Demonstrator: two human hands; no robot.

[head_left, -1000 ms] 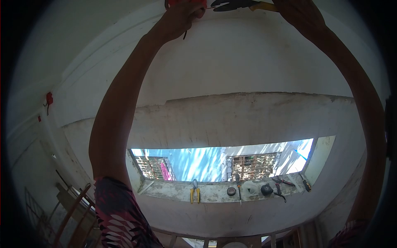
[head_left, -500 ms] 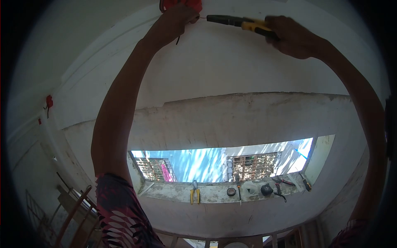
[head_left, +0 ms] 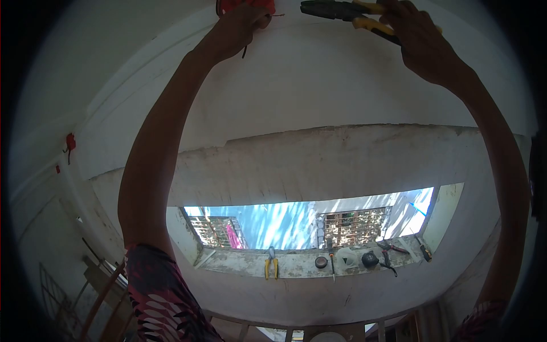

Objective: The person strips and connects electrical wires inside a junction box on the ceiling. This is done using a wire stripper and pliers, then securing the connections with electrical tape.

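Up at twelve o'clock, both arms stretch overhead: the left hand (head_left: 242,23) pinches a red fitting (head_left: 245,5) on the ceiling, while the right hand (head_left: 421,34), at one o'clock, grips yellow-handled pliers (head_left: 342,11), their jaws apart and pointing toward the fitting.

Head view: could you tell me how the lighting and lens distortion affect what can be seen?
Head view: strong fisheye, dark rounded corners, the window ledge bowed; bright daylight through the window leaves both arms dim; the pliers and left hand sit cropped at the top edge.
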